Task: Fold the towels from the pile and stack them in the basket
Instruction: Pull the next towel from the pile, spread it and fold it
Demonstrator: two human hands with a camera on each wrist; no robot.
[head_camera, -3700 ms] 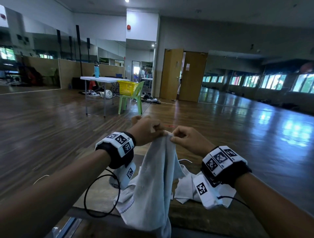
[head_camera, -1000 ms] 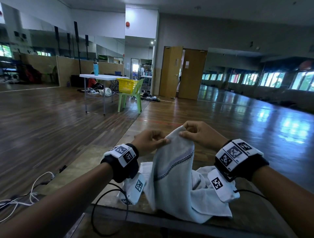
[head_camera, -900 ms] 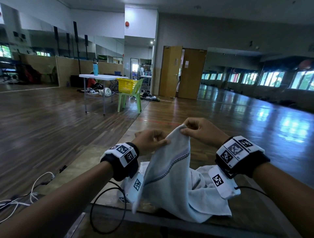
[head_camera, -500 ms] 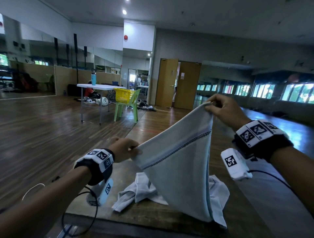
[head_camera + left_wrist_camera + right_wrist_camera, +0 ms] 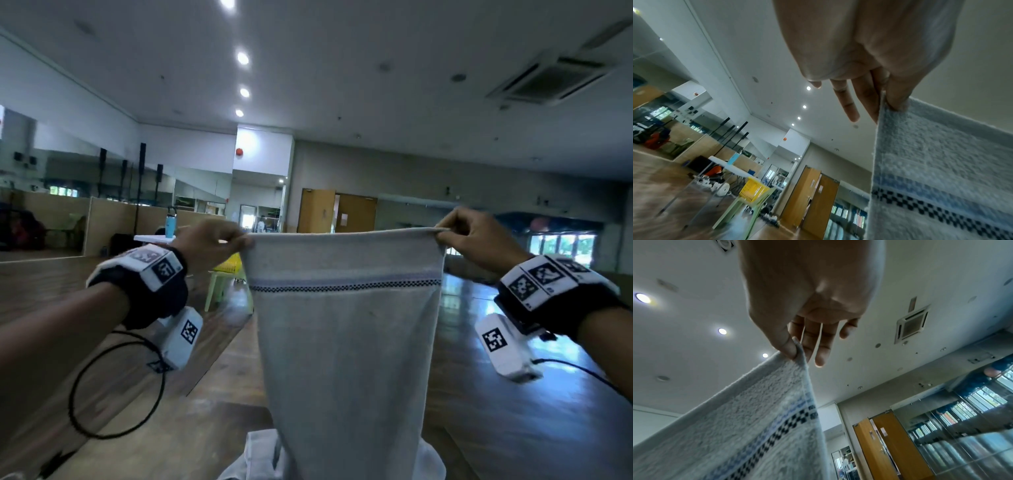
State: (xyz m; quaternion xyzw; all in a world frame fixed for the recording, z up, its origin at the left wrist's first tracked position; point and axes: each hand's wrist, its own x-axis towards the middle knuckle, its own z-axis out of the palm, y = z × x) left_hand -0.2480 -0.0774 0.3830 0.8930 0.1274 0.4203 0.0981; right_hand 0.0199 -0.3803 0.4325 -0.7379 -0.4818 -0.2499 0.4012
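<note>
Both hands (image 5: 212,240) (image 5: 479,240) pinching towel (image 5: 346,329) corners, towel hanging

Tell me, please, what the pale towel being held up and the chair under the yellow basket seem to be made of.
The pale grey towel looks like cotton terry: looped nubby pile, woven checkered band. The light green chair looks like moulded plastic, smooth and one-piece, though blurred.

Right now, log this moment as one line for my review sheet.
phase: spreading towel to fold | left hand: pinches top corner | right hand: pinches other top corner | towel: hanging, top edge taut | pile: beneath
</note>
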